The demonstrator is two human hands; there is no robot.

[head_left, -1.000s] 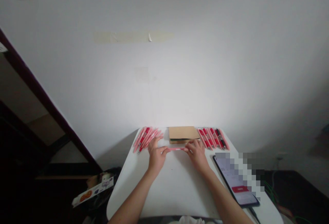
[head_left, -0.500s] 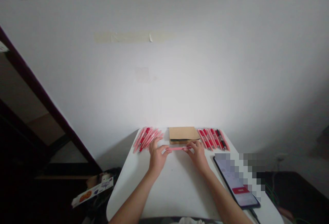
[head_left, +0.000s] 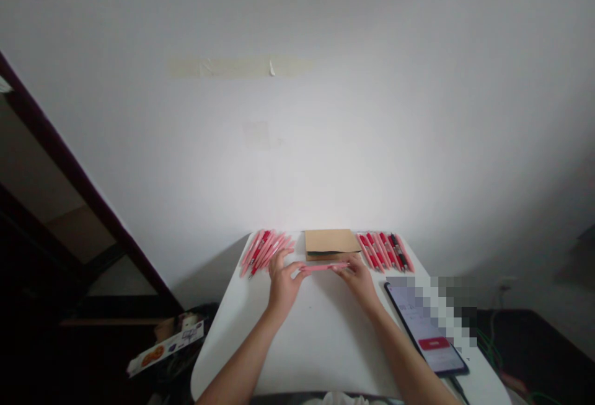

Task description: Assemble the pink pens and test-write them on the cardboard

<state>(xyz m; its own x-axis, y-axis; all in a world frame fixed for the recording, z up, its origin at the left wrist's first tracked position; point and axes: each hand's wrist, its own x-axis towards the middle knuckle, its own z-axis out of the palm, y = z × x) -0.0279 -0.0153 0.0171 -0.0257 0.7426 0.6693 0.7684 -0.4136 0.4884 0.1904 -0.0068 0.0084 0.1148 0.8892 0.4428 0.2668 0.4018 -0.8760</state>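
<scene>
Spanning the gap between the two hands, a slim pink pen lies nearly level above the white table. The left hand pinches its left end between thumb and fingers; the right hand grips toward the other end, the barrel running across those fingertips, its middle bare. Just behind the pen sits a kraft-brown object, box or notebook being hard to tell. A pile of pink and red pens lies beyond the left hand, and a row of pens, one black, beyond the right.
</scene>
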